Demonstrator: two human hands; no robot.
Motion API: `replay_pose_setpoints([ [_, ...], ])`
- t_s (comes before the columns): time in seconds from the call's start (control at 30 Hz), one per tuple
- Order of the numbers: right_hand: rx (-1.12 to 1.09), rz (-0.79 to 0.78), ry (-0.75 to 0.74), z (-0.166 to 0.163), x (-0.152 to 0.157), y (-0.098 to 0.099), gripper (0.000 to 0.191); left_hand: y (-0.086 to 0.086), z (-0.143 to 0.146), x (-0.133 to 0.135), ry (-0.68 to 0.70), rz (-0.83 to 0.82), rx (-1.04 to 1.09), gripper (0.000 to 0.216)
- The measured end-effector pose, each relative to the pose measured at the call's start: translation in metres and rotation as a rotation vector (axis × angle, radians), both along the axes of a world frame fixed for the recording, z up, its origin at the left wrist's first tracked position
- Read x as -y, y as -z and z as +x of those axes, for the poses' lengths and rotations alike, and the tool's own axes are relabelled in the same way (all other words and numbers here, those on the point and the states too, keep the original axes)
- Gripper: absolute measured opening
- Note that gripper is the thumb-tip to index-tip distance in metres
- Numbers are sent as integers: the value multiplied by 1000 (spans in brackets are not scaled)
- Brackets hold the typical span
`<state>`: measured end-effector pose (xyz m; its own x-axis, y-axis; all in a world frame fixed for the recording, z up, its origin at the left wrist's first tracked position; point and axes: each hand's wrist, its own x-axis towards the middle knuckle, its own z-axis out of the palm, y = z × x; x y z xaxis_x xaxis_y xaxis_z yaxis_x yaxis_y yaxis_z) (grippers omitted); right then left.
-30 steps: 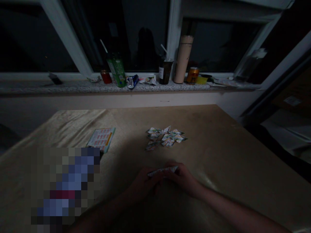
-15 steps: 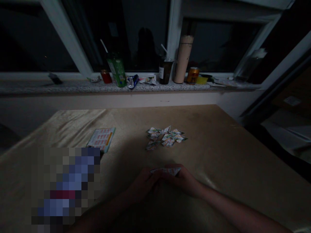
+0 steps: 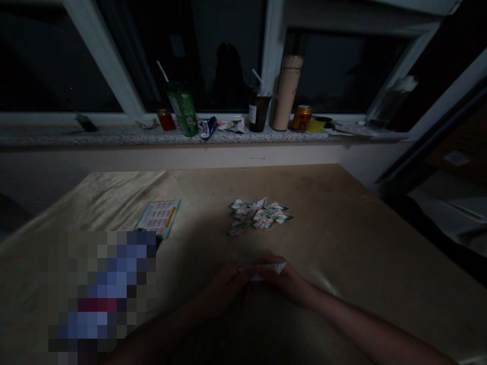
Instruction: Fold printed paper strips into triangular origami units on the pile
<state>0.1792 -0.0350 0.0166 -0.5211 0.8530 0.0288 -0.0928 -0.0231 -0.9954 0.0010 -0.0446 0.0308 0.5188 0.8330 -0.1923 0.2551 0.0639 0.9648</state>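
Note:
Both my hands meet low on a tan table in dim light. My left hand and my right hand pinch one small printed paper piece between their fingertips, just above the tabletop. Beyond them, in the middle of the table, lies a pile of several folded printed paper pieces. A flat printed sheet rests to the left of that pile.
A stone windowsill runs behind the table, carrying a green bottle, a red jar, a dark cup with a straw, a tall beige cylinder and an orange can. A pixelated patch covers the near left.
The paper piece has shifted slightly right between my fingers and shows more of its white side. My hands stay in nearly the same spot.

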Motion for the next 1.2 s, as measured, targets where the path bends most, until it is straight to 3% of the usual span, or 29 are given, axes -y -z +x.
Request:
replay_pose_setpoints([
  [0.17,25,18,-26,0,1,0,34,0,-1,3,-28,59,-21,46],
  [0.43,63,-9,60,-1,0,-3,37,0,3,4,-20,17,-113,55],
  [0.7,42,-50,-18,1,-5,4,41,-4,3,3,-2,39,-104,54],
  [0.87,77,41,-35,2,-3,-1,45,-1,2,0,45,49,-24,51],
  [1.03,117,136,-6,1,2,-7,43,5,2,-1,78,-56,-46,47],
  [1.2,118,142,-1,1,3,-3,42,3,2,1,81,-62,23,46],
])
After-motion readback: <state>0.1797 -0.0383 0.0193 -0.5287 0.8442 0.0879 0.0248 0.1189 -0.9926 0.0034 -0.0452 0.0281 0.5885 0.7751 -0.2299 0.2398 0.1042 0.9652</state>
